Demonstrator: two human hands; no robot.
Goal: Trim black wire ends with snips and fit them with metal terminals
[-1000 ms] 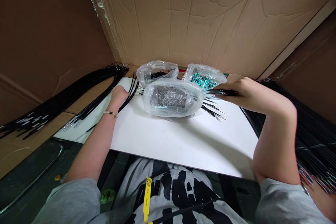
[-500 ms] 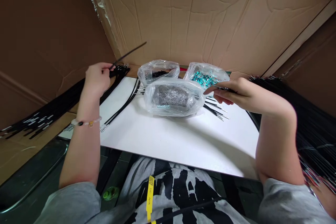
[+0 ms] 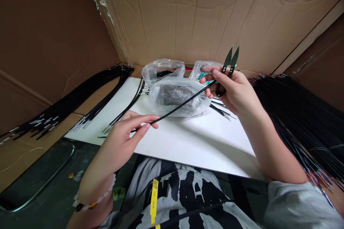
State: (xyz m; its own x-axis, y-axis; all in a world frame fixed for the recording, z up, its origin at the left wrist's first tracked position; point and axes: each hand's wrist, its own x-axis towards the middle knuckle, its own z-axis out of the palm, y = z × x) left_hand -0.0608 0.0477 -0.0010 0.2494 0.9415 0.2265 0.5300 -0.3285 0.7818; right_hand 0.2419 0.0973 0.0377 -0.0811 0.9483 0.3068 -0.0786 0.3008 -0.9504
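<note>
The left hand (image 3: 131,130) pinches a black cable (image 3: 182,104), which slants up to the fingers of the right hand (image 3: 228,86). The right grip also holds thread snips (image 3: 228,66), blades upward; an open plastic bag (image 3: 176,96) sits on the bench (image 3: 182,143) between the hands.

The table (image 3: 188,146) has a smooth, white, faintly glossy top. Crinkled, shiny clear plastic forms the bags (image 3: 162,68), while the wall (image 3: 182,25) behind is matt brown cardboard, creased and rough.
</note>
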